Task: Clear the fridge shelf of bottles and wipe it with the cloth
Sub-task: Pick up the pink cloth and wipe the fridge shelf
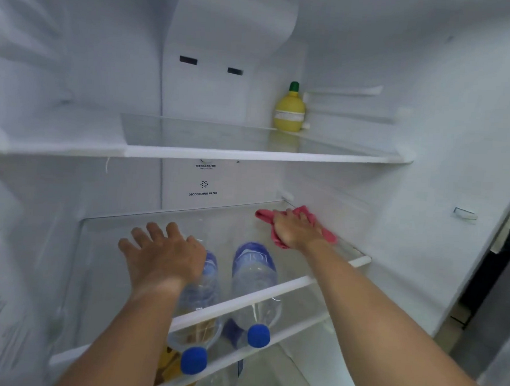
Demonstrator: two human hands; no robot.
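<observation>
The open fridge fills the view, white-walled, with two glass shelves in sight. The upper shelf (220,155) runs across the middle of the view and carries a yellow lemon-shaped squeeze bottle (289,111) with a green cap, upright at its back right corner. The lower glass shelf (117,274) is the one being worked on. Through its glass two clear water bottles show on the level beneath, both with blue caps toward the front edge and blue labels farther back: the left water bottle (200,309) is partly covered by a hand and forearm, and the right water bottle (254,285) sits just beside it, the two roughly parallel. No bottle sits on the lower shelf's own surface.

The left hand (162,255) is over the left half of that shelf, palm down, fingers spread apart and gripping nothing; whether it touches the glass cannot be told. The right hand (294,229) lies flat near the back right corner, fingers together, pressing on a red cloth (309,218) that spreads out on the glass under and around it.
</observation>
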